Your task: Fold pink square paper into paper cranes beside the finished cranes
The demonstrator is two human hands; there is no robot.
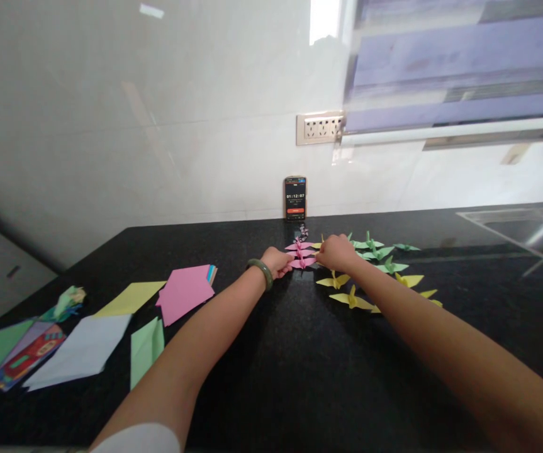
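Note:
A short row of pink origami cranes (300, 246) lies on the black countertop, below the phone. My left hand (278, 261), with a green bangle at the wrist, pinches the left wing tip of the nearest pink crane (303, 263). At that crane's right wing tip, my right hand (337, 253) is closed in a pinch too; its fingertips are partly hidden. Yellow cranes (352, 299) lie below and to the right of my right hand, and some are covered by the forearm. Just beyond that hand sit several green cranes (379, 253).
A phone (295, 200) showing a timer leans against the wall. On the left lie pink paper (187, 292), a yellow sheet (132, 298), white paper (82, 349), a folded green sheet (146, 351) and a colourful packet (33, 357). A sink (526, 229) is at the far right.

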